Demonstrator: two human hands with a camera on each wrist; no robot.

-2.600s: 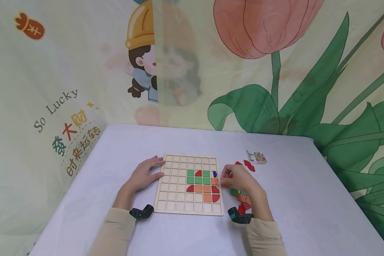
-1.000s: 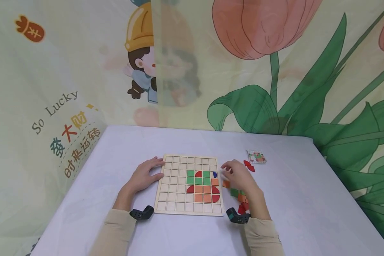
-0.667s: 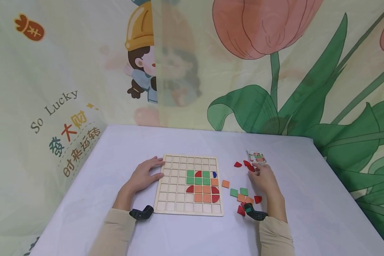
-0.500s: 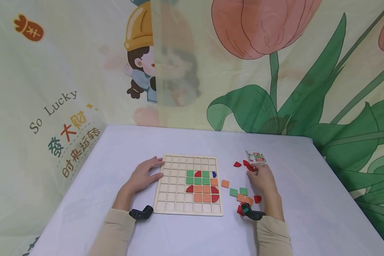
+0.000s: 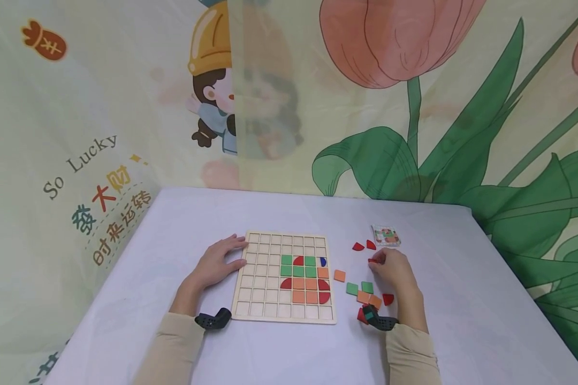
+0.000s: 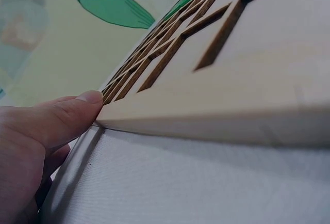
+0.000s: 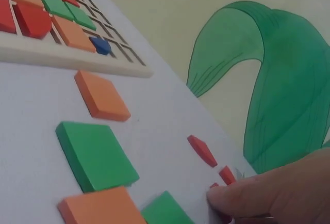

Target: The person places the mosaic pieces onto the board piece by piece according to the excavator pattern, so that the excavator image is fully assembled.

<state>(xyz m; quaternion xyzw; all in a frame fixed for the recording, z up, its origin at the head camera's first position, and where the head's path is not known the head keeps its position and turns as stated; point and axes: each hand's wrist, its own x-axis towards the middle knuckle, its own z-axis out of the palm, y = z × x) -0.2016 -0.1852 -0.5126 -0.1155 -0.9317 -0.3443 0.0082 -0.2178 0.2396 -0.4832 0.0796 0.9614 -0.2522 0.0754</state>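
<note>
A wooden grid board [image 5: 260,295] lies on the table, partly filled with green, orange and red tiles and a small blue piece [image 5: 323,262]. My left hand [image 5: 217,262] rests at its left edge, fingers fairly straight; in the left wrist view the thumb [image 6: 72,115] touches the board's corner. To the right of the board, my right hand [image 5: 394,267] pinches a red quarter-round tile [image 5: 373,261] between thumb and fingertips. In the right wrist view the hand mostly hides this tile. Two more red quarter-rounds [image 5: 358,246] lie just beyond that hand.
A small pattern card [image 5: 386,236] lies behind the right hand. Loose orange [image 5: 339,276] and green [image 5: 352,289] squares and red quarter-rounds [image 5: 388,299] are scattered right of the board, some under the right wrist's black camera [image 5: 378,319]. A printed curtain [image 5: 279,107] hangs behind the table.
One more orange square sits in the board's lower filled row. My right hand has moved right, away from the board, and picked up a red quarter-round. My left hand stays put.
</note>
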